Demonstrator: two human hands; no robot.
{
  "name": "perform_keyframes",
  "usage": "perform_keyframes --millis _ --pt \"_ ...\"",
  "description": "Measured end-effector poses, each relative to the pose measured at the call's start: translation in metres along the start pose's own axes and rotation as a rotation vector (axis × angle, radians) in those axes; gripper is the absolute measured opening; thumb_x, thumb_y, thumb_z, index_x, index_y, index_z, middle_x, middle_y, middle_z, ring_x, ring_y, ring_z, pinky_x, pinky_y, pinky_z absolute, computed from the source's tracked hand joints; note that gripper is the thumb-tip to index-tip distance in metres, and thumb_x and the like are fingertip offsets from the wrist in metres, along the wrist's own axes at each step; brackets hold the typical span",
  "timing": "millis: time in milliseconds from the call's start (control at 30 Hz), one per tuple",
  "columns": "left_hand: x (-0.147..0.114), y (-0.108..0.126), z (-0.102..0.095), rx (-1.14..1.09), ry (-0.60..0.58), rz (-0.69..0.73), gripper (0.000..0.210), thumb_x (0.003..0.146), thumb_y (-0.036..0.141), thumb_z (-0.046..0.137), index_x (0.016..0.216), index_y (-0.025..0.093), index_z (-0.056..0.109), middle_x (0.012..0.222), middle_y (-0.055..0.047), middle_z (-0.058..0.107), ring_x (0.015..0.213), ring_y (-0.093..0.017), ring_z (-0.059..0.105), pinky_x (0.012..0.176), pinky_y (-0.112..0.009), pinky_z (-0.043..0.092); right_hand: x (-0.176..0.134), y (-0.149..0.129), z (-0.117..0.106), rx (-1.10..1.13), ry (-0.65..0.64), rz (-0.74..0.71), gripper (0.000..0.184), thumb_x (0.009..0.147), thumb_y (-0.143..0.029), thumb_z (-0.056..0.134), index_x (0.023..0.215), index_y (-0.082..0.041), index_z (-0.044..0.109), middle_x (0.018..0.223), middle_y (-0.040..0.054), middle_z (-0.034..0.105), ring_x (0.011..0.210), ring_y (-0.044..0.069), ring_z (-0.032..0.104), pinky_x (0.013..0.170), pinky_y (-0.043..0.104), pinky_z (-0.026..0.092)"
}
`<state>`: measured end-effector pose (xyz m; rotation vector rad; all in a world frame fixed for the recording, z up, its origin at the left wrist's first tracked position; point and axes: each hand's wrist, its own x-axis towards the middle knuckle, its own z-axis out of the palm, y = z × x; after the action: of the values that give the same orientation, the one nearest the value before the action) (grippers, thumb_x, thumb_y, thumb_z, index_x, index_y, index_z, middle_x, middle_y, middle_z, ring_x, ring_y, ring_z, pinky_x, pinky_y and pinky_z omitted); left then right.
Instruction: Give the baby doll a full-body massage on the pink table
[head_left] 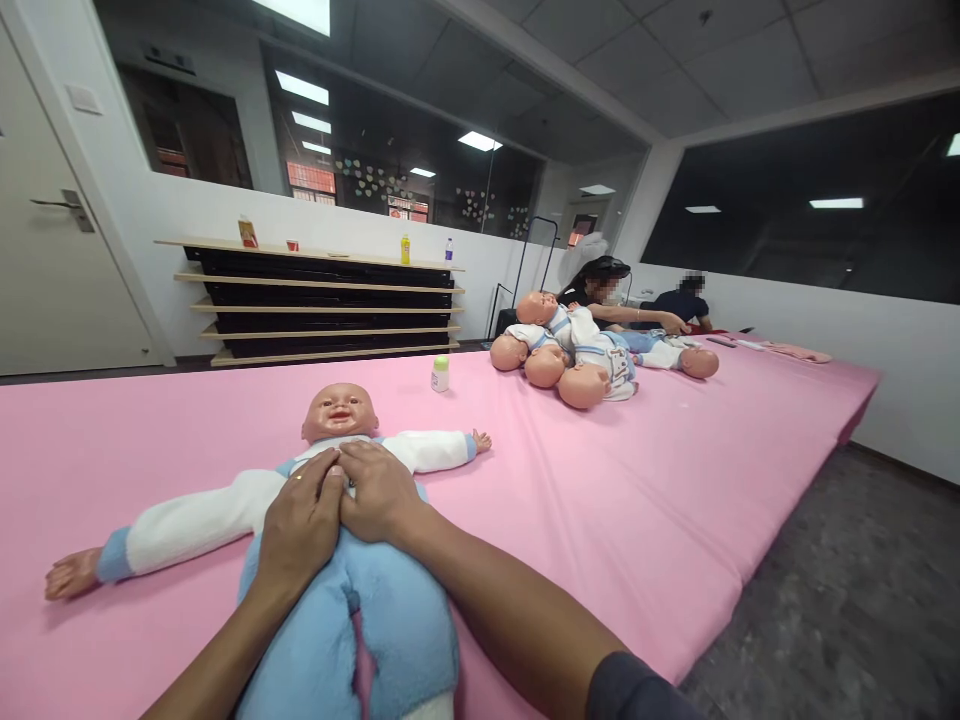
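Note:
A baby doll (397,590) in a white and light blue plush suit lies on its back on the pink-covered table (570,520), arms spread wide and legs toward me. My left hand (304,515) rests flat on the doll's chest, a ring on one finger. Beside it, my right hand (379,488) also lies flat on the chest, the two hands touching at the thumbs. Both hands have their fingers stretched out, and neither grips anything. The doll's face stays uncovered, while my palms hide the middle of its chest.
A small white bottle with a green cap (440,375) stands beyond the doll. Several more baby dolls (585,385) are heaped at the table's far side, near two people (600,290). A low shelf-like stack (322,300) with bottles on top stands along the wall.

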<state>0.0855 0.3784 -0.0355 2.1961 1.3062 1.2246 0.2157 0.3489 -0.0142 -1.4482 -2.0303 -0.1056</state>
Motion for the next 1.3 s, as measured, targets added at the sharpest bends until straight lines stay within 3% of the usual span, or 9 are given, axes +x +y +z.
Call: perform_keyframes --millis 233,333,433,533,667,767,933,1100,1300 --pt "-0.001 -0.004 0.002 0.034 0.041 -0.004 0.050 0.092 0.046 0.031 0.128 0.020 0.057 0.130 -0.005 0.057 0.124 -0.021 0.051 0.111 -0.039 0.038 -0.002 0.005 0.011 -0.027 0.036 0.254 0.049 0.093 -0.043 0.045 0.127 -0.009 0.052 0.134 0.0143 0.048 0.126 0.022 0.045 0.114 0.039 0.034" --pt "0.000 -0.007 0.003 0.052 0.099 0.025 0.052 0.092 0.046 0.033 0.129 0.017 0.055 0.131 -0.007 0.056 0.125 -0.023 0.050 0.113 -0.040 0.036 -0.003 0.003 0.010 -0.060 0.090 0.278 0.047 0.093 -0.042 0.043 0.122 -0.008 0.055 0.130 0.0157 0.051 0.123 0.023 0.047 0.113 0.040 0.036" --pt "0.001 -0.009 0.004 0.046 0.140 0.001 0.056 0.094 0.047 0.029 0.134 0.014 0.050 0.135 -0.011 0.051 0.127 -0.025 0.048 0.114 -0.042 0.035 -0.005 -0.002 0.003 -0.068 0.081 0.061 0.038 0.094 -0.036 0.039 0.116 -0.011 0.058 0.127 0.0116 0.054 0.123 0.020 0.048 0.113 0.035 0.036" --pt "0.000 -0.009 0.003 0.023 0.177 -0.084 0.060 0.096 0.046 0.024 0.141 0.011 0.042 0.139 -0.014 0.047 0.130 -0.027 0.045 0.114 -0.045 0.034 -0.004 -0.004 -0.002 -0.030 -0.039 -0.216 0.032 0.095 -0.029 0.035 0.107 -0.015 0.061 0.118 0.0050 0.059 0.117 0.014 0.051 0.109 0.026 0.039" --pt "-0.002 -0.006 0.002 0.003 0.179 -0.109 0.059 0.096 0.045 0.025 0.144 0.013 0.038 0.145 -0.012 0.042 0.136 -0.025 0.039 0.117 -0.045 0.031 0.000 -0.001 0.000 0.011 -0.047 -0.294 0.030 0.095 -0.026 0.037 0.110 -0.015 0.061 0.122 0.0023 0.058 0.119 0.011 0.050 0.113 0.024 0.035" --pt "-0.002 -0.005 0.002 -0.024 0.154 -0.057 0.058 0.096 0.046 0.026 0.144 0.016 0.038 0.145 -0.009 0.041 0.136 -0.022 0.038 0.118 -0.043 0.030 0.002 0.002 0.004 0.024 -0.011 -0.227 0.031 0.095 -0.027 0.039 0.117 -0.016 0.059 0.127 0.0030 0.056 0.123 0.012 0.048 0.114 0.026 0.033" --pt "-0.004 -0.003 0.002 -0.051 0.150 -0.050 0.056 0.095 0.049 0.027 0.138 0.017 0.046 0.137 -0.008 0.050 0.129 -0.022 0.047 0.113 -0.040 0.037 -0.001 0.001 0.006 -0.002 0.026 0.006 0.037 0.092 -0.035 0.049 0.123 -0.015 0.058 0.134 0.0070 0.050 0.128 0.017 0.044 0.117 0.034 0.030" --pt "-0.007 0.000 0.002 -0.060 0.168 0.046 0.056 0.096 0.047 0.027 0.139 0.017 0.046 0.139 -0.007 0.049 0.131 -0.020 0.045 0.116 -0.039 0.034 -0.003 0.002 0.009 0.019 0.055 0.177 0.044 0.093 -0.042 0.045 0.127 -0.014 0.055 0.136 0.0091 0.048 0.129 0.019 0.043 0.115 0.036 0.033" --pt "-0.003 -0.008 0.009 0.007 -0.004 0.067 0.053 0.096 0.046 0.026 0.127 0.017 0.059 0.131 -0.005 0.057 0.127 -0.019 0.049 0.118 -0.039 0.031 -0.003 0.005 0.014 0.005 0.085 0.346 0.050 0.093 -0.043 0.044 0.129 -0.010 0.053 0.133 0.0147 0.049 0.126 0.023 0.046 0.113 0.042 0.036"
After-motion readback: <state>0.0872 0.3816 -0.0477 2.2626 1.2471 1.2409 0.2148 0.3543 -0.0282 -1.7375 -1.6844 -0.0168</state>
